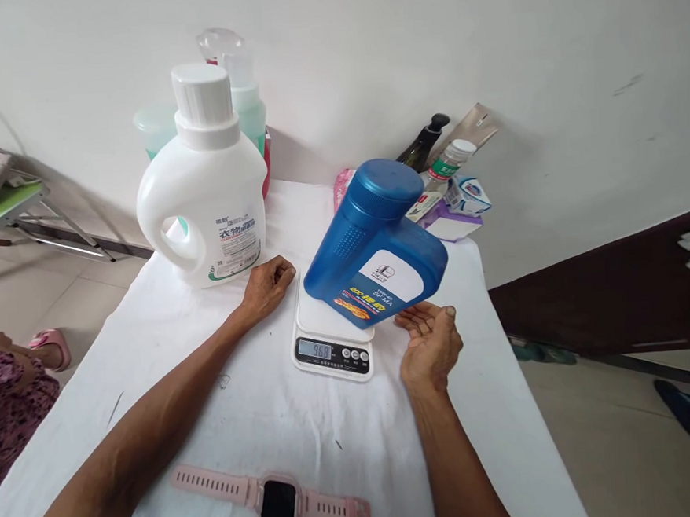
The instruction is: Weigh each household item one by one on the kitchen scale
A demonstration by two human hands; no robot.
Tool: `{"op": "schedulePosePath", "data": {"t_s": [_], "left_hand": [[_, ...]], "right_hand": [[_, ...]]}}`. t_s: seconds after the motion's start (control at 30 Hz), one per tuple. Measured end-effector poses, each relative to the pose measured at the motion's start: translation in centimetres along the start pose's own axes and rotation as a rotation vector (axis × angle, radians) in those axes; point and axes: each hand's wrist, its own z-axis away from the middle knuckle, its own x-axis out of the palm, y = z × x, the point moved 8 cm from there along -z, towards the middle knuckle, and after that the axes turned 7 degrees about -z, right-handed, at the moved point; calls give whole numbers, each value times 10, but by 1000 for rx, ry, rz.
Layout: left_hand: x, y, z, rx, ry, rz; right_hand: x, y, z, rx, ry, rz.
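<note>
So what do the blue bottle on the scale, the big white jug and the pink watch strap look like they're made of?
Tilted blue bottle: probably matte plastic, opaque with a moulded ribbed panel. Large white handled jug: likely smooth plastic, with a faint sheen and a moulded handle. Pink watch strap: looks like soft rubber or silicone, matte with ridges. Small white kitchen scale: seemingly glossy plastic.

— What surrounds the table?
— A plain white wall behind it, pale tiled floor on both sides, and a dark wood panel low at right.
— And at left?
— A folding metal frame with a green top stands against the wall, in soft, even light.
</note>
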Motion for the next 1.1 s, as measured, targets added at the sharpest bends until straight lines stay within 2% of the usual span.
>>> {"op": "schedulePosePath", "data": {"t_s": [0.37, 1.1], "left_hand": [[2, -1, -2, 2, -5, -15], [1, -1, -1, -3, 1, -31]], "right_hand": [[2, 2, -1, -17, -83, 84], [6, 0, 2, -40, -111, 140]]}}
